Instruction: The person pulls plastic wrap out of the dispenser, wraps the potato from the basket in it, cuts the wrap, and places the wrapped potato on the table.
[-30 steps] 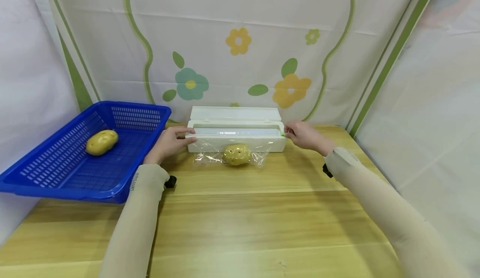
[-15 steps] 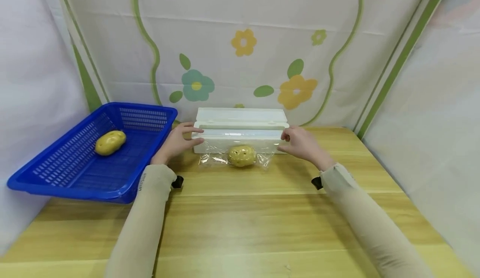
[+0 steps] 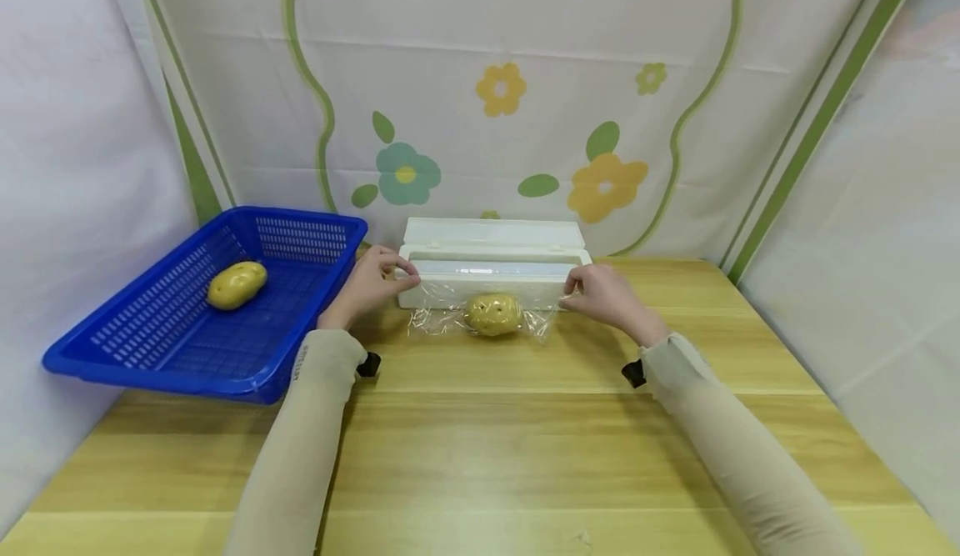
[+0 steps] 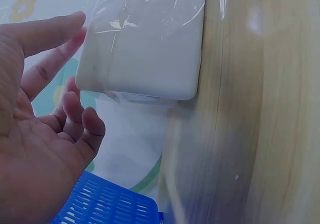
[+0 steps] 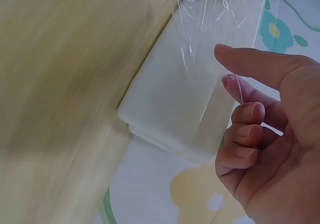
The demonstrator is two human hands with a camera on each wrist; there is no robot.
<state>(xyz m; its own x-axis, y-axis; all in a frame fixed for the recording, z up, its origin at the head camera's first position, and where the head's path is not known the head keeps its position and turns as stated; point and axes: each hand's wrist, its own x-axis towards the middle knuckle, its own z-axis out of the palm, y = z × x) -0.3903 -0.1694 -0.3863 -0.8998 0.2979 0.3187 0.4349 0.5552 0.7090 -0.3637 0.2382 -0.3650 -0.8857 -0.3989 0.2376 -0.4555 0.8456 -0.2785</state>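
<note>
A potato [image 3: 493, 314] sits against the front of a white wrap dispenser box [image 3: 517, 291], with clear plastic wrap [image 3: 438, 316] spread over and around it. At the box's left end my left hand [image 3: 372, 285] pinches the wrap's edge between thumb and index finger; its other fingers are loosely bent in the left wrist view. On the other side my right hand [image 3: 603, 298] has the film at its thumb and index fingertip, the other fingers curled. A small gap shows between those tips in the right wrist view. The dispenser's lid [image 3: 491, 232] stands raised behind.
A blue plastic basket [image 3: 300, 373] stands at the left, close beside my left forearm. Inside it lies a second potato [image 3: 237, 285]. The wooden table [image 3: 510, 439] extends toward me, and a flower-printed cloth [image 3: 450, 81] hangs behind the dispenser.
My right hand has come from the dispenser's right end to the film at its front. My left thumb and index finger have closed together on the film. The view has shifted slightly.
</note>
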